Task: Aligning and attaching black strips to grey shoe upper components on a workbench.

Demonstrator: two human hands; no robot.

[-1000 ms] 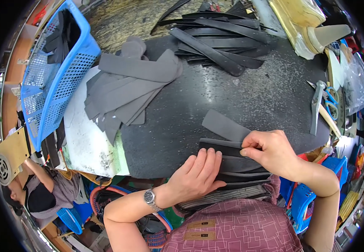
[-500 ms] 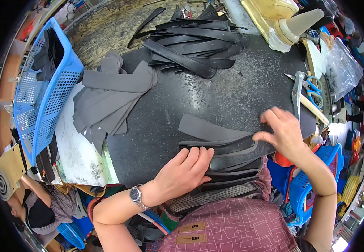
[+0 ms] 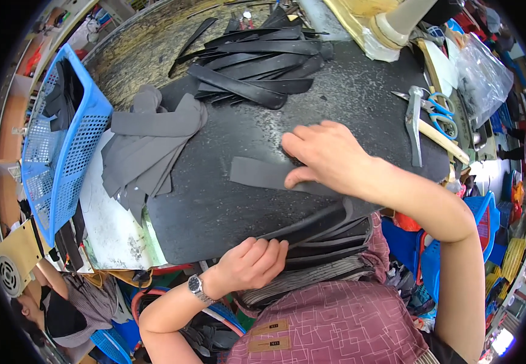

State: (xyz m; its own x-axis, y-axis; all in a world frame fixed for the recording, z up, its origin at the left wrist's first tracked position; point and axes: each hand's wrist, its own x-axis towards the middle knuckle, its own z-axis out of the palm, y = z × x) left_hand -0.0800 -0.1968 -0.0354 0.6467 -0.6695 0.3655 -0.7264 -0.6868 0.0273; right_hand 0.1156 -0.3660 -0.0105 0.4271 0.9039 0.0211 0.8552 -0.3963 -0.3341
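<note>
Work looked part-done: left hand (image 3: 254,264) gripped a black strip (image 3: 316,225) beside layered strips (image 3: 335,247), near; right hand (image 3: 323,151), thumb apart, hung over a grey strip (image 3: 254,173); grey pile (image 3: 144,155), left, and black pile (image 3: 238,85), far, seemingly awaited work.

blue-handled scissors (image 3: 439,114) lie near a clear plastic bag (image 3: 484,77).

left hand (image 3: 254,262) plus right hand (image 3: 326,153): 2 | lone grey strip (image 3: 257,173): 1 | dark strips by left hand (image 3: 317,225): several, overlapped | black-strip heap (image 3: 257,68): 1, count hidden | grey-piece pile (image 3: 147,141): 1, count hidden | hammer (image 3: 414,121): 1 | scissors (image 3: 441,113): 1 pair | wristwatch (image 3: 195,284): 1 | apron labels (image 3: 269,344): 2
</note>
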